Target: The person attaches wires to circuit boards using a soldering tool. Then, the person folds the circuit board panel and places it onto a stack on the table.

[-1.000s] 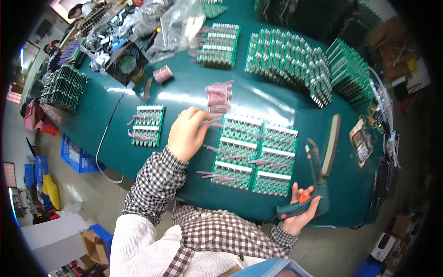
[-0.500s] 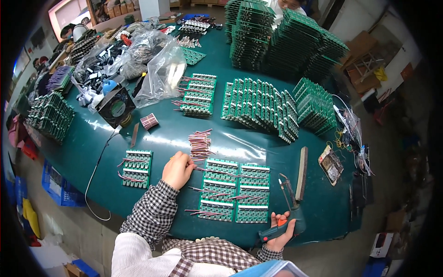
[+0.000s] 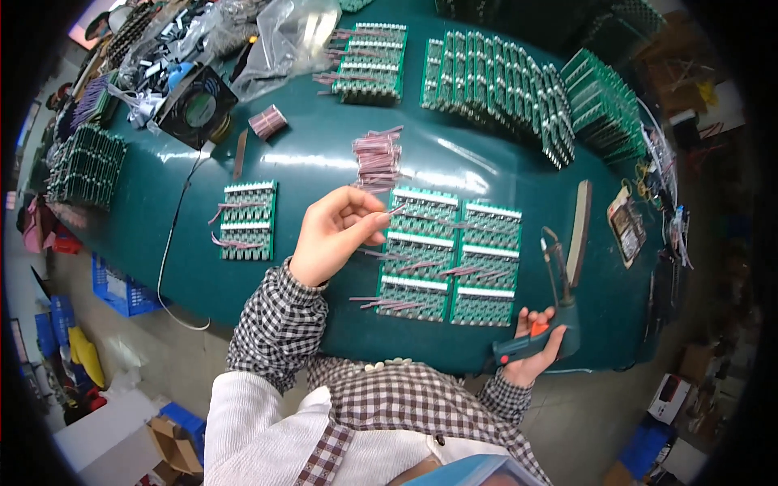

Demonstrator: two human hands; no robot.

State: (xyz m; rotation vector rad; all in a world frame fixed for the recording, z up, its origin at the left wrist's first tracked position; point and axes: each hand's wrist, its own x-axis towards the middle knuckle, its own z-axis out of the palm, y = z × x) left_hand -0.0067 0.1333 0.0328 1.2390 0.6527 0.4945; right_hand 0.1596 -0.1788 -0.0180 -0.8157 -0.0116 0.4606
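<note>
My left hand (image 3: 334,235) pinches a short thin wire (image 3: 398,209) between thumb and fingertips, above the top left corner of a green circuit board (image 3: 417,253). A second circuit board (image 3: 486,263) lies against its right side, and reddish wires lie across both. Just beyond them is a pile of short reddish wires (image 3: 378,158). At the front right, my right hand (image 3: 527,368) grips a dark green soldering gun (image 3: 570,328) with an orange trigger, its tip pointing away from me. To the left of my left hand lies a smaller circuit board (image 3: 248,220) with wires.
Stacked boards (image 3: 494,85) stand at the back right, and a wired board (image 3: 371,61) at the back centre. A black fan (image 3: 197,105), a wire bundle (image 3: 267,121) and plastic bags (image 3: 288,44) occupy the left. A long bar (image 3: 579,233) lies beyond the soldering gun.
My left hand has moved from the near end of the wire pile to over the board's top left corner, a wire now showing in its pinch. The whole view has tilted downward.
</note>
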